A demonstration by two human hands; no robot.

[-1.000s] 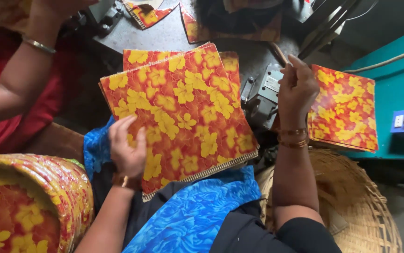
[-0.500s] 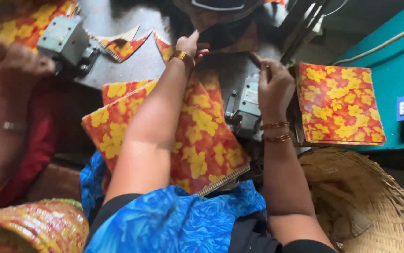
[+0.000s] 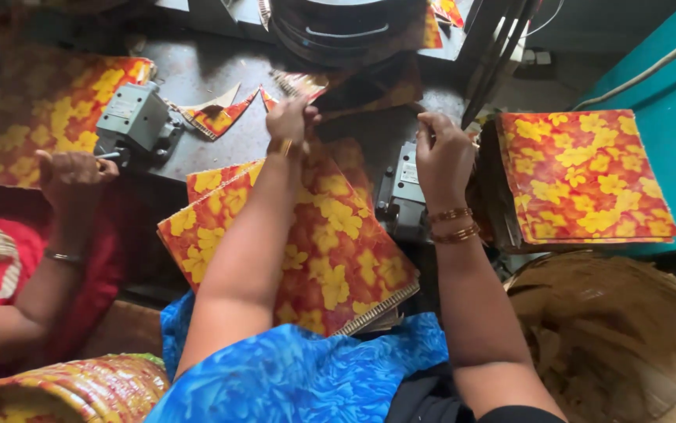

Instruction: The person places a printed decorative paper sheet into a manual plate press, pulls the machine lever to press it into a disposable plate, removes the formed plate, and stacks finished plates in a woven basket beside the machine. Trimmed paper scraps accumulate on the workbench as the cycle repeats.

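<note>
While over a red stack of yellow-flowered sheets (image 3: pixel 330 235), left hand (image 3: pixel 291 121) pinching a printed scrap (image 3: pixel 295 82), right hand (image 3: pixel 441 157) closed, contents hidden.

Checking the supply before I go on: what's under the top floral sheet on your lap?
More sheets under the top floral sheet; their stacked edges show. The count is hidden, and the left forearm covers part.

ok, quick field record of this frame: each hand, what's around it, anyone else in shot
left hand: reaching forward, fingers on a floral paper scrap on the dark worktable
right hand: by a small grey machine
lap: stack of red-and-yellow floral sheets
right side: second floral stack, woven basket below
co-worker's hand: at another grey machine
</note>
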